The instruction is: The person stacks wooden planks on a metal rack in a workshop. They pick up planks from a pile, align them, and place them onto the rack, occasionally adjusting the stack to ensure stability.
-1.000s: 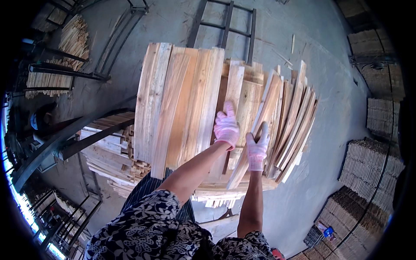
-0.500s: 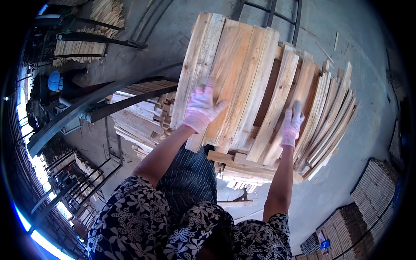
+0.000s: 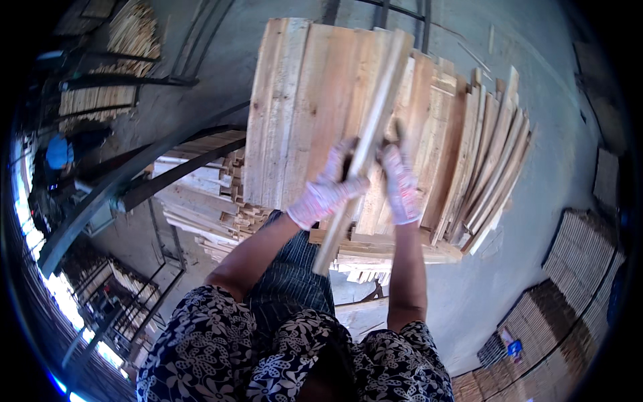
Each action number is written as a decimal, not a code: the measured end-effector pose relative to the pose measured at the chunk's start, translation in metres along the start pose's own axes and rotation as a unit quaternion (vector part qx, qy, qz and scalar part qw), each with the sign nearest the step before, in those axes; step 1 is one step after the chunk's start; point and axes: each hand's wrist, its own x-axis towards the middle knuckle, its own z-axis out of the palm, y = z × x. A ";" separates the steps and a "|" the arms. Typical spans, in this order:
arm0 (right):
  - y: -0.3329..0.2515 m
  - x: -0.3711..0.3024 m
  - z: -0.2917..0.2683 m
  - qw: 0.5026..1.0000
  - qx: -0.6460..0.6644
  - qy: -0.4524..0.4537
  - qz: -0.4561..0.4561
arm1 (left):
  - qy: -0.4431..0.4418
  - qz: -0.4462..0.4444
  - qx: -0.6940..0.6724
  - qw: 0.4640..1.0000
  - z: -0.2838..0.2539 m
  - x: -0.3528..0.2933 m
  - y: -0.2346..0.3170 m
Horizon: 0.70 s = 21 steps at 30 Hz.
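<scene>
A long narrow wooden board (image 3: 382, 90), tilted up on its edge, slants across the middle of the view above a stack of boards. My left hand (image 3: 327, 192), in a pale knitted glove with pink flecks, grips this board about its middle, thumb across it. Close against the board's right side is my gloved right hand (image 3: 402, 187), its fingers curled and blurred. Something small and dark shows at its fingertips; I cannot make out what it is. Beneath both hands lie pale wooden boards (image 3: 281, 114), side by side in a layer.
Thin curved strips (image 3: 499, 161) lean at the stack's right side. Dark metal bars (image 3: 181, 167) cross at the left, over another wood pile (image 3: 194, 184). Bundled strips (image 3: 579, 248) stand at the lower right. At the far left is a person in blue (image 3: 60, 153).
My hands have come together from being apart on the stack. The left now holds a board raised on edge. The right has moved left to the board's side.
</scene>
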 end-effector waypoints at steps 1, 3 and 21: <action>-0.010 -0.014 0.010 0.995 0.085 -0.012 0.059 | -0.028 0.039 0.057 0.997 0.007 0.002 -0.016; -0.028 -0.016 0.007 0.980 0.157 -0.030 0.117 | -0.082 0.012 0.145 0.986 0.012 0.004 -0.016; 0.014 0.104 -0.082 0.876 -0.441 0.136 0.137 | 0.200 -0.057 0.492 0.845 -0.306 0.034 -0.051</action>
